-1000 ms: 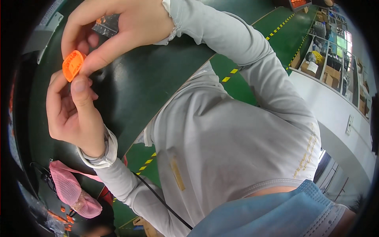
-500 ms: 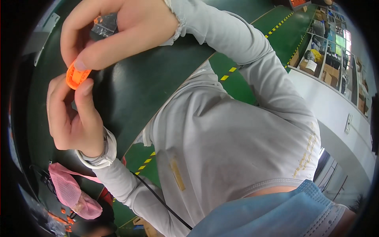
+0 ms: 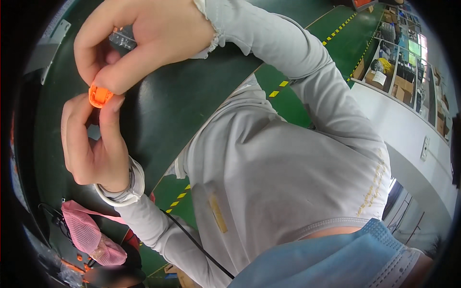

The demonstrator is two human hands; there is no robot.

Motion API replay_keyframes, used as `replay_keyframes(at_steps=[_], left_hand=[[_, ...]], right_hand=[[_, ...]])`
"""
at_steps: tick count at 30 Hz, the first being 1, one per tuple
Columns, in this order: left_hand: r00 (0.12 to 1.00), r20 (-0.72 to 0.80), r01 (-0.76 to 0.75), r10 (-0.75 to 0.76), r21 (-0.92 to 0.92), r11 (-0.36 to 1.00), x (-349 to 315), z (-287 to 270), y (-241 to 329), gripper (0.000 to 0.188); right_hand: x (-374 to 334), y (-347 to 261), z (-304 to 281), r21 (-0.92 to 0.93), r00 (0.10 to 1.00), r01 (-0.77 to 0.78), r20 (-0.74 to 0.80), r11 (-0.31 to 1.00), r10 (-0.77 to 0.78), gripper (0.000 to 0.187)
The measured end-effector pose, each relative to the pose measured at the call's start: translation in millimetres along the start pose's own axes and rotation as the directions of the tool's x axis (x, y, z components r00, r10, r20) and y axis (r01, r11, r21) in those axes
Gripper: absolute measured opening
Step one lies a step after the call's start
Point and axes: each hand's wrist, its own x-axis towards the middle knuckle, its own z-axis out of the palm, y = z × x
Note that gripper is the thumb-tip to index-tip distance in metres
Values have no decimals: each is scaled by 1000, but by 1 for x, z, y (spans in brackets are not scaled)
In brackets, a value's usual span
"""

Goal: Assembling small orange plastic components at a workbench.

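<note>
A small bright orange plastic piece [image 3: 100,97], hollow with a raised rim, is pinched between both hands above the dark green tabletop [image 3: 163,105]. My right hand [image 3: 149,41] reaches over from above, thumb and index finger closed on its upper edge. From below, my left hand [image 3: 96,149] grips the lower edge between thumb and fingertips, its other fingers curled. The fingertips cover part of the piece. Behind the right hand's fingers lies a clear plastic bag [image 3: 124,39], partly hidden, with a bit of orange beside it.
A pink mesh bag [image 3: 89,233] lies at the lower left, with a dark cable near it. Several loose orange bits [image 3: 79,259] are scattered beside it. Shelves with boxes [image 3: 403,86] stand at the far right, past a green floor with yellow-black tape [image 3: 279,89].
The orange piece has turned in my fingers and shifted slightly right. Both hands moved a little with it, and the right thumb now covers its upper edge differently.
</note>
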Motion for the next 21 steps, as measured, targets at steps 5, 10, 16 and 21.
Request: replay_keyframes(at_steps=[5, 10, 16, 21], left_hand=[[1000, -11, 4, -4, 7, 1000, -1, 1, -2, 18], [975, 2, 220, -221, -92, 971, -6, 3, -4, 10], [892, 4, 439, -452, -251, 863, -5, 2, 2, 17], [874, 6, 466, -486, -293, 835, -6, 0, 2, 18]], right_hand=[[8, -9, -10, 84, 991, -118, 68, 989, 112, 15], [5, -9, -7, 102, 956, -288, 94, 952, 279, 15], [4, 7, -15, 317, 933, -355, 177, 879, 313, 15], [7, -1, -15, 303, 914, -405, 166, 863, 370, 18]])
